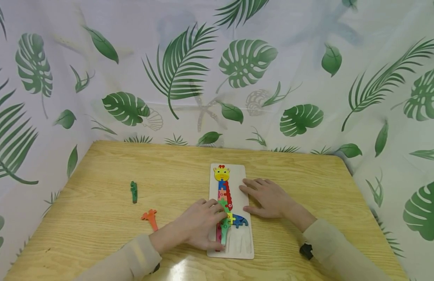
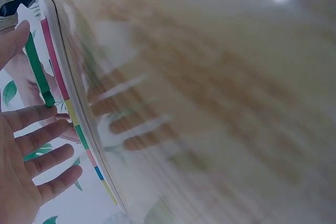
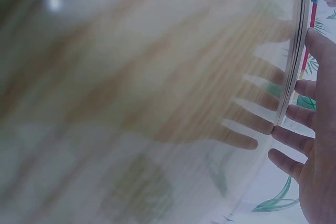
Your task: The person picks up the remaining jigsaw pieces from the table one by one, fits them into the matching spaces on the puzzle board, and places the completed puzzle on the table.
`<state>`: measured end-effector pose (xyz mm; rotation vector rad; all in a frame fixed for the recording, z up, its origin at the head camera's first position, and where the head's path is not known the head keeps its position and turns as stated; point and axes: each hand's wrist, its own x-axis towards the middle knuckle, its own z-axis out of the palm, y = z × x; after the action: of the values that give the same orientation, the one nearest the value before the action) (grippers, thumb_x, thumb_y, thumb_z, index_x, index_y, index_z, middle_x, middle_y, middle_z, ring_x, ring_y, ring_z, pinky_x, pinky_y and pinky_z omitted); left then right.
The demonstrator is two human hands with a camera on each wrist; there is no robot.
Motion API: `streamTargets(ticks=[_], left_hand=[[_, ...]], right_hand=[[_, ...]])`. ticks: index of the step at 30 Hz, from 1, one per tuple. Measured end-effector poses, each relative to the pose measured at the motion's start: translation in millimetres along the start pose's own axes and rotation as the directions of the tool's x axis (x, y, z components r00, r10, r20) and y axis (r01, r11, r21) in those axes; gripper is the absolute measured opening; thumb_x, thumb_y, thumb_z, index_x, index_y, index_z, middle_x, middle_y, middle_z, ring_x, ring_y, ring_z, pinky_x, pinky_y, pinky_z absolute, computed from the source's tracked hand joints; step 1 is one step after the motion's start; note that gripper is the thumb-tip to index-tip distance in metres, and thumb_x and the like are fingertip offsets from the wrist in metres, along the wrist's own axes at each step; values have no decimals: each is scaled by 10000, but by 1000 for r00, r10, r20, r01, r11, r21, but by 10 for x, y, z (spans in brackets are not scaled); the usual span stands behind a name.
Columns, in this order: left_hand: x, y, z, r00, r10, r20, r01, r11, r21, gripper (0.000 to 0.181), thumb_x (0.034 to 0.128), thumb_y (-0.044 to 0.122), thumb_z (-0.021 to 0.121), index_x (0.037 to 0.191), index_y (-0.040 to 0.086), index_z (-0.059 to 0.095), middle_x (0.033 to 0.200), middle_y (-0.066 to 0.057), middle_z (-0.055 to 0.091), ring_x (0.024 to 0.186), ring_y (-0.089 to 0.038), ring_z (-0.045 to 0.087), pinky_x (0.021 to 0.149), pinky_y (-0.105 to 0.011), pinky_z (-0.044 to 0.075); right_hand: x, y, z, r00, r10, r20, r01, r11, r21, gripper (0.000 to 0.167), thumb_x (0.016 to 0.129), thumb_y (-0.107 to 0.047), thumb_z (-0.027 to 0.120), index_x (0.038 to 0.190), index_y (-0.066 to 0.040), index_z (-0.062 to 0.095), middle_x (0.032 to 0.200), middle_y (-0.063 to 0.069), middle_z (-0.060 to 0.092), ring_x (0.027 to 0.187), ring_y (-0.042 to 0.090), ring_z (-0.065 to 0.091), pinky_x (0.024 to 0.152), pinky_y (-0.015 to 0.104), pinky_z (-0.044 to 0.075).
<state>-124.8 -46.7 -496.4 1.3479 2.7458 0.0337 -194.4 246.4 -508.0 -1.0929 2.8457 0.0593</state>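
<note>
A white puzzle board (image 1: pixel 239 249) lies lengthwise on the table, with a giraffe in coloured pieces: a yellow head (image 1: pixel 221 174), a red strip (image 1: pixel 228 193), a blue piece (image 1: pixel 241 221) and a crimson leg (image 1: pixel 218 234). The left hand (image 1: pixel 201 220) reaches over the board's left side. Between thumb and forefinger it pinches a green puzzle piece (image 2: pixel 37 69), seen edge-on and raised above the board in the left wrist view. With fingers spread, the right hand (image 1: pixel 267 198) touches the board's right edge. Bare leg-shaped recesses show at the lower right.
Left of the board, an orange puzzle piece (image 1: pixel 151 218) lies close to the left forearm. A dark green piece (image 1: pixel 134 192) lies farther back. The wooden table (image 1: pixel 97 203) ends at a leaf-printed curtain (image 1: pixel 189 128) behind and at both sides.
</note>
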Motion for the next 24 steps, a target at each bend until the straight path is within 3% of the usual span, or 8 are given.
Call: streamTargets(ticks=[24], left_hand=[[17, 51, 1, 1000, 20, -19, -19, 999, 50, 845, 882, 857, 519, 1438, 227, 601, 1440, 13, 638, 1340, -209, 588, 1039, -384, 550]], right_hand=[[0, 8, 18, 1000, -1, -6, 1, 1000, 2, 746, 1003, -694, 498, 1581, -222, 495, 1644, 91, 490, 1466, 361, 524, 1191, 599, 452]])
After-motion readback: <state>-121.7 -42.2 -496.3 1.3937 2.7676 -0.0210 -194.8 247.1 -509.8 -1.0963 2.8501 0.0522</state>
